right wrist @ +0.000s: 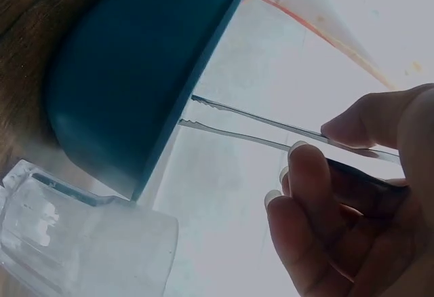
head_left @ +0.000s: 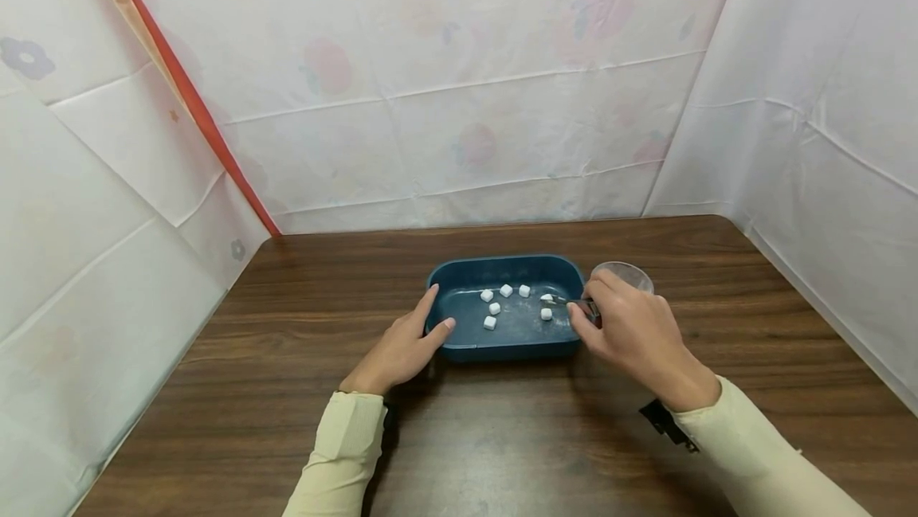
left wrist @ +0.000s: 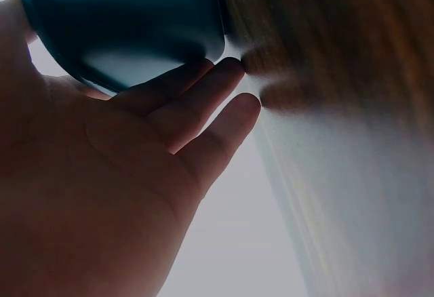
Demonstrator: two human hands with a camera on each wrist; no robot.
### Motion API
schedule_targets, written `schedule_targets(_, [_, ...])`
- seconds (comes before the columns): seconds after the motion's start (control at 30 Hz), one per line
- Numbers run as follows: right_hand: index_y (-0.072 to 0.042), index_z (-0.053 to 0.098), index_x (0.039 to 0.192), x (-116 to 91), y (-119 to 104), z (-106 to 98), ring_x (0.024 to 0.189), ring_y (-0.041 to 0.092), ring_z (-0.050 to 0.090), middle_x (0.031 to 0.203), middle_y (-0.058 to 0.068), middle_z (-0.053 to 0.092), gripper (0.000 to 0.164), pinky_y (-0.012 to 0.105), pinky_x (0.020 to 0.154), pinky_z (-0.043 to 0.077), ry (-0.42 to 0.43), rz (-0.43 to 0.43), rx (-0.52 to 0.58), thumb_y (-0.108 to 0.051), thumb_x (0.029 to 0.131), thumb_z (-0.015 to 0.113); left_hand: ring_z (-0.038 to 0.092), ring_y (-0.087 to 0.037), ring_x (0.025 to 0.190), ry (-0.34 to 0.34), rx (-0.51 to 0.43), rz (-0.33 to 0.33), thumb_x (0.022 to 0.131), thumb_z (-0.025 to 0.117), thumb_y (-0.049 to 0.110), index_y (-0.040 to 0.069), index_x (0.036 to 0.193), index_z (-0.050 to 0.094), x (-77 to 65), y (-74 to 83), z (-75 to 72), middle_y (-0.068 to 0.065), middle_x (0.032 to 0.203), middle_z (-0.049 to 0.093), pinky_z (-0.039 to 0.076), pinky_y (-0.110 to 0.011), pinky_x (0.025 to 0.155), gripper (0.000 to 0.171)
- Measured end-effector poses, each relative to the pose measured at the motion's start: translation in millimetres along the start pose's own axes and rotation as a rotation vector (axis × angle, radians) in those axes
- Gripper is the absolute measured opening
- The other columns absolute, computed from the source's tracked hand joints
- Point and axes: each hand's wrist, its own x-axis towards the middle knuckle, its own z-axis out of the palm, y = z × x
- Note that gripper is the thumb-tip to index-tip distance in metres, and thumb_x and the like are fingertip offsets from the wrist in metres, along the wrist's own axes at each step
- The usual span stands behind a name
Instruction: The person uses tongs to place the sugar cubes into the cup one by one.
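Okay, right hand (head_left: 631,326) pinches tweezers (right wrist: 271,121) over right edge of tray (head_left: 516,332), glass (right wrist: 102,243) just outside; left hand (head_left: 403,348), fingers apart, touches left edge; wood table (head_left: 323,286) around, sheeting (head_left: 416,142) behind.

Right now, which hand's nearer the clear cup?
Right. The right hand partly hides the clear cup in the head view; the left hand is at the teal tray's left end, across from it.

The tweezers (right wrist: 258,117) look like shiny metal, the tray (head_left: 519,334) smooth plastic, the table (head_left: 287,405) glossy wood.
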Motion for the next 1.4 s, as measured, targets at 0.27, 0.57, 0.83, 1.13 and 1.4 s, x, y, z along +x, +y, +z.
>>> schedule_targets(0.27, [-0.012,0.056,0.072,2.1,-0.5,-5.2,0.05,0.004,0.037,0.08,-0.001,0.053,0.021,0.021,0.04,0.03,0.035,-0.002,0.031,-0.013,0.082,0.074,0.034,-0.032,0.144,-0.004,-0.002,0.0,0.102,0.048,0.055,0.023,0.163,0.016,-0.1,1.2,-0.4,-0.009,0.162,0.028,0.031,-0.057,0.113,0.076])
schedule_targets(0.57, [-0.013,0.055,0.074,5.0,-1.6,-12.9,0.052,0.005,0.038,0.082,0.0,0.056,0.02,0.022,0.041,0.031,0.054,0.012,0.044,-0.01,0.081,0.074,0.034,-0.032,0.144,-0.005,0.0,0.005,0.102,0.048,0.055,0.022,0.163,0.016,-0.2,1.1,-1.0,-0.009,0.162,0.028,0.031,-0.057,0.113,0.076])
schedule_targets(0.83, [-0.011,0.063,0.08,6.3,3.2,-19.5,0.05,0.004,0.039,0.077,-0.004,0.051,0.008,0.024,0.041,0.032,0.11,0.021,0.027,-0.009,0.08,0.071,0.034,-0.031,0.144,-0.007,-0.003,0.003,0.102,0.048,0.056,0.023,0.163,0.016,0.8,-0.5,-0.4,-0.008,0.162,0.027,0.031,-0.057,0.113,0.077])
schedule_targets(1.13, [-0.011,0.059,0.075,7.4,8.4,-25.4,0.048,0.004,0.037,0.074,-0.003,0.049,0.009,0.025,0.04,0.031,0.145,0.028,-0.002,-0.011,0.081,0.065,0.035,-0.031,0.144,-0.004,-0.003,0.001,0.101,0.048,0.057,0.024,0.163,0.016,1.4,-2.1,0.7,-0.009,0.162,0.028,0.031,-0.057,0.112,0.077])
schedule_targets(1.4, [-0.013,0.055,0.072,6.9,11.1,-27.2,0.048,0.002,0.031,0.074,-0.003,0.048,0.013,0.024,0.039,0.028,0.161,0.033,-0.017,-0.01,0.08,0.064,0.035,-0.031,0.144,-0.005,-0.002,0.003,0.102,0.048,0.056,0.024,0.163,0.016,1.5,-2.1,0.5,-0.009,0.162,0.028,0.031,-0.057,0.112,0.077])
